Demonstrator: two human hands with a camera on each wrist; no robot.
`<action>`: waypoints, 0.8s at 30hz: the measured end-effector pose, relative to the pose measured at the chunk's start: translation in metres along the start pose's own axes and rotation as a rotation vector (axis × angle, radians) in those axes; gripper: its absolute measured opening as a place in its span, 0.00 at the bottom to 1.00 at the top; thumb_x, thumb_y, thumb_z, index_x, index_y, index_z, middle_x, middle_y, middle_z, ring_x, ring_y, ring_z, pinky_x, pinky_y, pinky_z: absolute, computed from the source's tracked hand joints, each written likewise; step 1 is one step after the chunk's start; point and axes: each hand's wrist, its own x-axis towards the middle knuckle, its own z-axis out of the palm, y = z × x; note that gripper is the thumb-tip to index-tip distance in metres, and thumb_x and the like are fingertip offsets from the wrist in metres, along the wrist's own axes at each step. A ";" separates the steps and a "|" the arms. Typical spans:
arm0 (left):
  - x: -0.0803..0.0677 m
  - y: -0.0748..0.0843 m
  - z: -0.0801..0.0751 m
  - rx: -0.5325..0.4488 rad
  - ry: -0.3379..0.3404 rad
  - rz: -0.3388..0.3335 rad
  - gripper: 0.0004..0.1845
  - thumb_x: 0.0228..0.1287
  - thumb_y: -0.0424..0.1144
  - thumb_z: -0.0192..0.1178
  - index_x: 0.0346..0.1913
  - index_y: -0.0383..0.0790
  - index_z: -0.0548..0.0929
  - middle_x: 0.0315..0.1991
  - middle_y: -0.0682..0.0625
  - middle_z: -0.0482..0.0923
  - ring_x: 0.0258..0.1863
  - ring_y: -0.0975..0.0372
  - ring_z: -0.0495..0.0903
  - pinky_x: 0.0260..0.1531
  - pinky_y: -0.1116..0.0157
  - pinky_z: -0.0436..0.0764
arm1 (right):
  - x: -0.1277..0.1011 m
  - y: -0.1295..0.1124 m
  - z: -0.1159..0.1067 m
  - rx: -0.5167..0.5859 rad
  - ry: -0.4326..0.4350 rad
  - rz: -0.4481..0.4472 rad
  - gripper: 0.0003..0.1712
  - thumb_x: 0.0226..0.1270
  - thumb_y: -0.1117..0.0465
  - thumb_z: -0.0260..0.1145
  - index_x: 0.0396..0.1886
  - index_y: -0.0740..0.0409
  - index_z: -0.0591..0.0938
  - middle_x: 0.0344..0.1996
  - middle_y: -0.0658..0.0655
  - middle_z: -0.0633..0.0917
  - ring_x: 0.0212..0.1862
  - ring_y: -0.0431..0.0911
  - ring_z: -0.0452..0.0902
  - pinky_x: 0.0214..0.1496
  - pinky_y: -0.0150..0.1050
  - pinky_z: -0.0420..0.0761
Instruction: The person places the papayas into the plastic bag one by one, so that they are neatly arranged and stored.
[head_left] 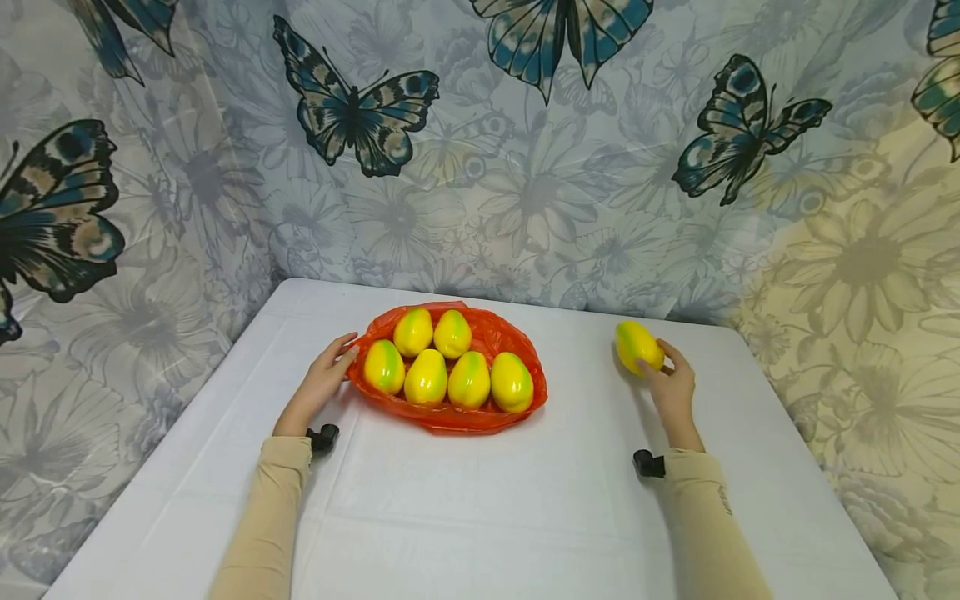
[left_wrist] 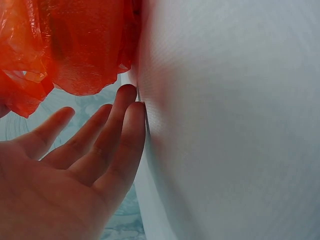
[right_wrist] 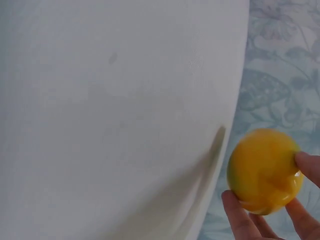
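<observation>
A red plastic bag (head_left: 471, 423), spread wide like a shallow bowl, lies on the table with several glossy yellow-green mangoes (head_left: 427, 377) in it. At the bag's left edge is my left hand (head_left: 324, 377); the left wrist view shows its fingers fairly straight and spread beside the red plastic (left_wrist: 85, 60), with most of the thumb out of view. Over on the right, my right hand (head_left: 672, 392) holds a single mango (head_left: 638, 346) by its near end. Thumb and fingers grip that mango (right_wrist: 264, 170) from opposite sides in the right wrist view, above the tabletop.
A white cloth covers the table (head_left: 480, 517). Behind and beside it hangs a floral backdrop (head_left: 525, 183) with butterflies, close to the table's far edge. Black wrist cameras (head_left: 324, 439) stick out from both sleeves.
</observation>
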 end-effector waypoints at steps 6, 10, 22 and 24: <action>0.000 0.003 0.000 0.005 -0.004 -0.007 0.33 0.77 0.55 0.41 0.77 0.43 0.53 0.73 0.32 0.56 0.66 0.41 0.69 0.59 0.49 0.77 | -0.002 -0.008 0.015 0.015 -0.027 -0.022 0.35 0.70 0.59 0.62 0.74 0.54 0.64 0.75 0.61 0.61 0.66 0.60 0.67 0.43 0.20 0.68; 0.000 0.003 0.000 0.005 -0.006 -0.009 0.33 0.77 0.55 0.41 0.77 0.44 0.53 0.74 0.32 0.56 0.67 0.41 0.68 0.59 0.50 0.77 | -0.004 -0.014 0.024 0.011 -0.037 -0.030 0.34 0.70 0.59 0.63 0.74 0.53 0.65 0.75 0.61 0.61 0.66 0.60 0.67 0.47 0.24 0.69; 0.000 0.002 0.000 -0.002 -0.003 -0.005 0.33 0.77 0.55 0.41 0.77 0.44 0.54 0.74 0.32 0.56 0.67 0.41 0.69 0.59 0.50 0.77 | -0.011 -0.030 0.055 0.071 -0.093 -0.102 0.33 0.68 0.59 0.65 0.72 0.56 0.67 0.74 0.62 0.63 0.63 0.62 0.69 0.39 0.17 0.70; 0.000 0.002 0.000 -0.002 -0.004 -0.008 0.33 0.77 0.56 0.41 0.77 0.44 0.54 0.73 0.32 0.57 0.67 0.41 0.69 0.59 0.51 0.77 | -0.012 -0.032 0.059 0.069 -0.099 -0.110 0.33 0.68 0.59 0.65 0.72 0.56 0.68 0.73 0.62 0.64 0.63 0.61 0.70 0.45 0.24 0.74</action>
